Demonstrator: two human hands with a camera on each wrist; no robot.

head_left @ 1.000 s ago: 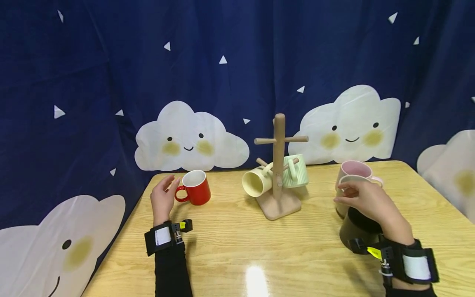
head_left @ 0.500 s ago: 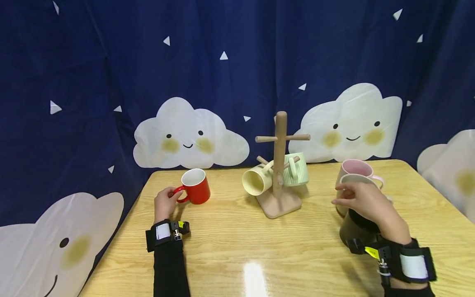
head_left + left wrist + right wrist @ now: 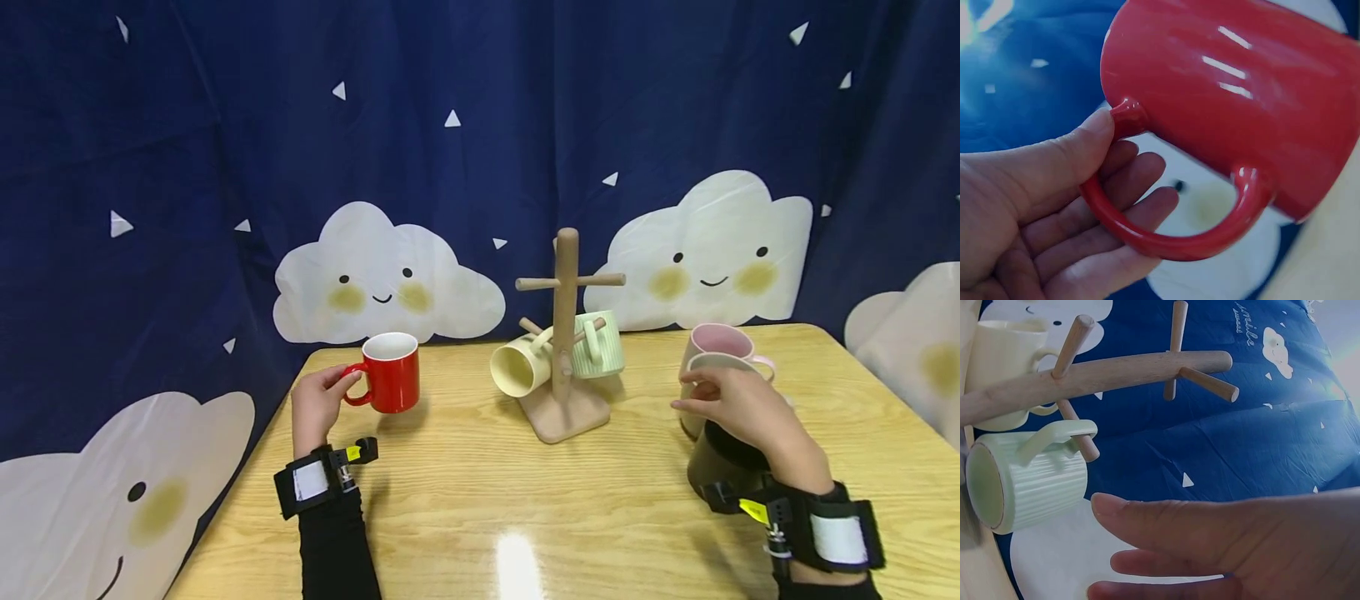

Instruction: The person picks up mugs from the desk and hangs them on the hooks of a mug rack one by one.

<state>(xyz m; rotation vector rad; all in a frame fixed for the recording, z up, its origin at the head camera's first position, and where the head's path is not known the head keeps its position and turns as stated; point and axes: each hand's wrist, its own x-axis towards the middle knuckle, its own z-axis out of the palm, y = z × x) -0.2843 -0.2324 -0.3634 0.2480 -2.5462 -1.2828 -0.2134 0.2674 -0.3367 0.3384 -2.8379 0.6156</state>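
Observation:
My left hand (image 3: 315, 404) pinches the handle of a glossy red mug (image 3: 396, 379) with a white inside. The mug is held upright just above the table at the far left. In the left wrist view, the thumb presses the top of the mug's handle (image 3: 1172, 247) and fingers pass behind and through its loop. My right hand (image 3: 750, 408) hovers over a dark mug (image 3: 708, 467), fingers relaxed, holding nothing. Behind it stand a pink mug (image 3: 688, 350) and a whitish mug (image 3: 687, 390), partly hidden by the hand.
A wooden mug tree (image 3: 564, 333) stands mid-table. On its lower pegs hang a pale yellow mug (image 3: 513, 368) and a ribbed pale green mug (image 3: 609, 350); its upper pegs are bare. Behind the wooden table (image 3: 450, 500) hangs a blue cloud-patterned curtain (image 3: 450, 50).
My left hand has closed on the red mug's handle and lifted the mug off the table, turning it slightly upright. My right hand has hardly moved.

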